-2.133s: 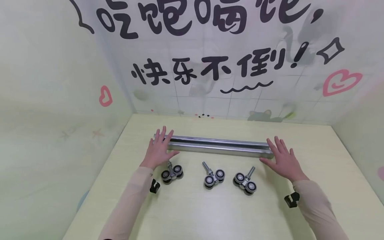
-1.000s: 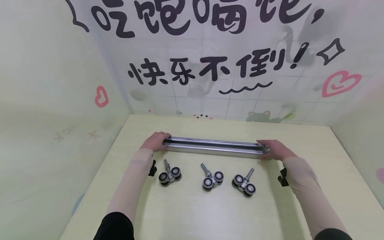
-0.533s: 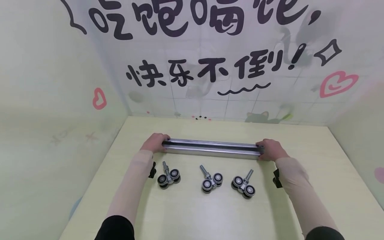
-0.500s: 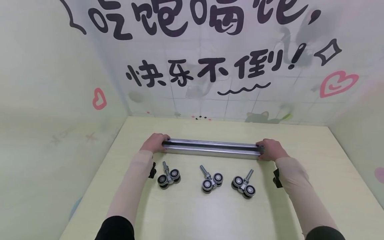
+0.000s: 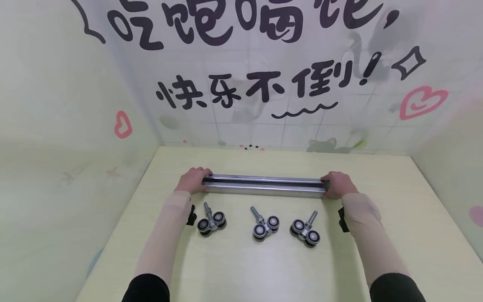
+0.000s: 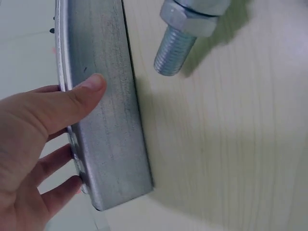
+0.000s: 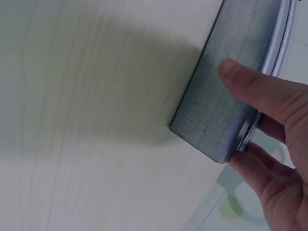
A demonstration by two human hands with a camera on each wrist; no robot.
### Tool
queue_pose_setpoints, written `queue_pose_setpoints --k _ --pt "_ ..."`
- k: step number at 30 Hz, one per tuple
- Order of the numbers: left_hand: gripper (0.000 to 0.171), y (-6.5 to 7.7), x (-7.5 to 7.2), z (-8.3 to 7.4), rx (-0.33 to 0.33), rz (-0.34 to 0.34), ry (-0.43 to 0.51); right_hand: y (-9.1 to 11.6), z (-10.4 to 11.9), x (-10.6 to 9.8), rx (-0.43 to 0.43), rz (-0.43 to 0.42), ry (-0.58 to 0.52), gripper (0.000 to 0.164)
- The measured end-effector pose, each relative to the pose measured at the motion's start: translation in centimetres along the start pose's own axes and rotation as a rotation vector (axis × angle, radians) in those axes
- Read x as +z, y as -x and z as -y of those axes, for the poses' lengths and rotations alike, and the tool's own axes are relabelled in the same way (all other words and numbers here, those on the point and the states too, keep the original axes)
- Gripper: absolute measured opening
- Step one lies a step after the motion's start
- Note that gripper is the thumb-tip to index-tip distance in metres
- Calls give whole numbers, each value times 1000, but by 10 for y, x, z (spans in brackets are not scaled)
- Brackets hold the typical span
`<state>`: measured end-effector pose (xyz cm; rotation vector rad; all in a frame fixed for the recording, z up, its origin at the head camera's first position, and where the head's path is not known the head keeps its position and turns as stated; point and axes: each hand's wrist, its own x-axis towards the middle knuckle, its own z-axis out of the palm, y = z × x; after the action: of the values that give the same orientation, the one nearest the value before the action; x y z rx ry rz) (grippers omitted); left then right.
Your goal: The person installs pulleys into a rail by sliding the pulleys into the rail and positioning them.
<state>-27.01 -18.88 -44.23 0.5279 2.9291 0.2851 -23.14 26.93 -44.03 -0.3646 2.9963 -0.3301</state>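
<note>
A straight silver metal channel rail (image 5: 264, 191) with a slot along its top lies across the table, behind the rollers. At its left end my left hand (image 5: 193, 180) grips it; in the left wrist view the thumb presses the near side wall while the fingers go over to the far side. My right hand (image 5: 339, 184) holds the right end the same way, thumb on the wall of the rail (image 7: 211, 101). In front of the rail lie three twin-wheel trolley rollers with threaded bolts: left roller (image 5: 211, 222), middle roller (image 5: 266, 226), right roller (image 5: 305, 233).
The pale wood-grain table (image 5: 241, 268) runs back to a printed wall sheet (image 5: 249, 100) with black lettering. Side panels stand left (image 5: 56, 176) and right (image 5: 453, 176). The left roller's bolt (image 6: 175, 48) points toward the rail near my left hand.
Both hands were spread flat over the rail's ends; they have since curled round them with thumbs on the near side. My right hand has then shifted slightly left. The rollers stay put.
</note>
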Motion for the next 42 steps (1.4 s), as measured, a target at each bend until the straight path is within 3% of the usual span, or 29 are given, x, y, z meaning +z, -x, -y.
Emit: queue_pose_setpoints --k 23,28,33,42 --pt "58 5 0 2 7 -17 -1 -2 3 3 -6 -13 0 56" --pt "59 8 -3 0 -8 7 102 -3 0 7 -20 -22 14 55" --pt "52 21 -11 -1 -44 -36 217 -2 0 7 -28 -26 14 55" --pt "43 49 -17 -9 -93 -27 232 -1 3 2 -33 -21 27 55"
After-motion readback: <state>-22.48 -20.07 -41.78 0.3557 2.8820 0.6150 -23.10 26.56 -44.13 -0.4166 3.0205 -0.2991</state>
